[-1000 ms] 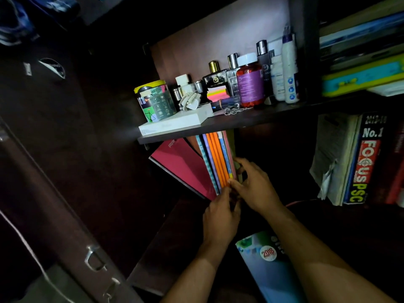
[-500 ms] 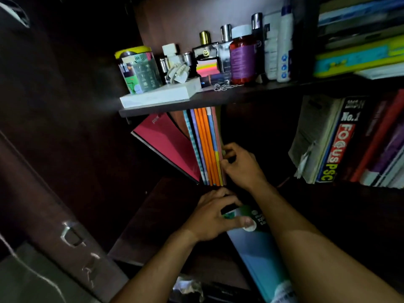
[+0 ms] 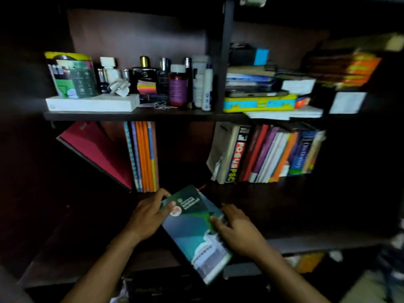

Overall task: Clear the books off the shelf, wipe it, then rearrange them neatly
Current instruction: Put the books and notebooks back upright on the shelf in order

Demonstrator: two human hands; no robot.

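Head view: both hands, left hand and right hand, grip the green book, long axis running 11-to-5 o'clock.

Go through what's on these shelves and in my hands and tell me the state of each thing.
Green book: flat on lower shelf, held at both sides.
Left hand: grips the book's left edge.
Right hand: grips the book's right edge.
Red book: leaning right.
Orange notebooks: upright.
Focus book: standing, slightly tilted.
Red bottle: upright, capped.
White box: lying flat.
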